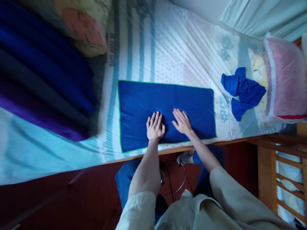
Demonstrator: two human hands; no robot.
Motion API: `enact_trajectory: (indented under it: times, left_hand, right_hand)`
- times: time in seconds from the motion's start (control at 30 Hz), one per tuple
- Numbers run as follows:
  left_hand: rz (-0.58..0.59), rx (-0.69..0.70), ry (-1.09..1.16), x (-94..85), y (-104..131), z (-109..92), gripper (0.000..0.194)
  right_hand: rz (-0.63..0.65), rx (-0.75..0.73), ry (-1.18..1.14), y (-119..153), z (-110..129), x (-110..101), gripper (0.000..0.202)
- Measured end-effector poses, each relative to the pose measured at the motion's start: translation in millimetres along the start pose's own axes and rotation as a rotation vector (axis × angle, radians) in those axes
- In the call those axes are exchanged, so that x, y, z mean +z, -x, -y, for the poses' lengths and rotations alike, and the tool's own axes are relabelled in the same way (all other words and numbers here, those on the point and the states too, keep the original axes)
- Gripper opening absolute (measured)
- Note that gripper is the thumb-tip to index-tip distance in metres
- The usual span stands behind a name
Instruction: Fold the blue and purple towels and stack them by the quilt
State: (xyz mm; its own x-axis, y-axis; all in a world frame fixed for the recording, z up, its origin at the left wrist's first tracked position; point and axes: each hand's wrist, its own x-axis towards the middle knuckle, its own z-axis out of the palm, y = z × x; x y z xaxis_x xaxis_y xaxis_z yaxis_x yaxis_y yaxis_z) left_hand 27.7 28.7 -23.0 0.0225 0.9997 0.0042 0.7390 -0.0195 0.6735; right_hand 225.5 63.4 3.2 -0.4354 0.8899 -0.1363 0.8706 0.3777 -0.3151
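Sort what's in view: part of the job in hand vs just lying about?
In use: left hand, right hand, flat green-edged blue cloth, bedsheet beneath.

Lying about, untouched: crumpled blue cloth, pink cushion, purple fabric.

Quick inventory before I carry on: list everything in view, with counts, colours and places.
Flat rectangular cloth: one, blue, green edging, under both hands
Crumpled cloth: at least one, blue, right
Plastic-covered cushion: one, pink, far right
Printed fabric item: one, yellow, beside the cushion
Draped fabrics: several, blue, grey, purple, left
Soft bundle: one, yellowish, upper left, blurred
Striped printed bedsheet: one, white and teal, beneath the cloths
Hanging fabric: pale green, upper right
Wooden frame: brown, lower right
Floor: dark red, below
Trousers: one pair, blue, lower centre
Shirt: one, beige, bottom
Left hand: one, bare, on the flat cloth
Right hand: one, bare, on the flat cloth
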Motion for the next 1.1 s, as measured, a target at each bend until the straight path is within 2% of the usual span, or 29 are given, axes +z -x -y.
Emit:
enact_trajectory:
  times: [0.17,0.23,0.3,0.37,0.43,0.5,0.63,0.7,0.73,0.77,0.83,1.03,1.1]
  left_hand:
    - [0.014,-0.003,0.007,-0.7,-0.2,-0.7,0.065]
    - [0.007,-0.005,0.01,-1.2,-0.4,-1.4,0.065]
    - [-0.006,-0.003,0.009,-1.6,-0.6,-2.6,0.065]
    - [-0.018,-0.001,0.007,-1.8,-0.7,-3.7,0.064]
    - [-0.026,0.001,0.006,-1.8,-0.8,-4.3,0.063]
    - [-0.03,0.001,0.005,-1.6,-0.7,-4.1,0.063]
    - [-0.023,0.003,0.009,-1.5,-0.7,-2.3,0.065]
    - [-0.017,0.005,-0.001,-1.4,-0.8,-1.3,0.065]
    - [-0.014,0.006,-0.01,-1.3,-0.7,-0.8,0.065]
    - [-0.012,0.005,-0.018,-1.2,-0.7,-0.4,0.065]
    - [-0.005,0.005,-0.024,-0.9,-0.4,0.3,0.066]
    - [0.001,-0.002,-0.031,-1.2,0.3,0.4,0.066]
    - [0.003,-0.003,-0.031,-1.7,0.2,-0.2,0.066]
  right_hand:
    - [-0.143,0.332,0.113,24.1,-130.9,-34.0,0.062]
    - [-0.172,0.404,0.127,34.2,-167.2,-42.1,0.063]
    - [-0.179,0.444,0.137,38.1,-185.1,-46.6,0.064]
    - [-0.192,0.466,0.143,33.6,-183.0,-47.9,0.064]
    - [-0.206,0.441,0.137,20.1,-160.7,-45.6,0.064]
    - [-0.187,0.333,0.109,-1.3,-121.5,-39.3,0.064]
    - [-0.047,-0.004,0.01,-52.3,-30.5,-19.4,0.063]
    - [0.009,-0.105,-0.024,-71.8,-4.6,-12.8,0.063]
    - [0.029,-0.136,-0.028,-78.3,-0.7,-11.6,0.063]
    - [0.04,-0.151,-0.024,-82.5,-3.2,-12.0,0.063]
    - [0.033,-0.127,0.005,-85.2,-24.7,-16.9,0.063]
    - [-0.098,0.166,0.127,-73.0,-140.9,-42.2,0.065]
    - [-0.142,0.251,0.153,-68.5,-172.3,-46.1,0.066]
